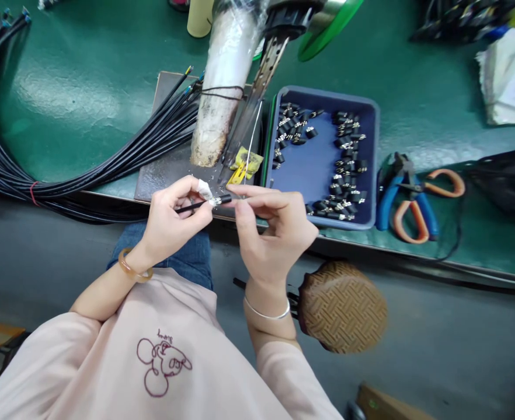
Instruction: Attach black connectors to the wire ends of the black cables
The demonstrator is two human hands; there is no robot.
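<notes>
My left hand (176,207) is closed round a black cable (190,207), with a white wrap on one fingertip. At the cable's end sits a small black connector (223,199) with bright metal pins where the two meet. The fingertips of my right hand (270,224) are closed in a pinch at the connector's free end; the exact contact is hard to make out. Just beyond my hands stand a perforated metal tube (264,70), its narrow end slanting down, and a thin silvery wire (254,131). A crumpled yellow piece (245,166) lies beside them.
A blue tray (373,146) holds many small black connectors (345,175). Right of it lie blue-handled cutters (391,192) and orange-handled scissors (415,219). A bundle of black cables (108,169) spreads leftward. A plastic-wrapped white roll (226,76) rises ahead. A stool (345,309) stands below the table edge.
</notes>
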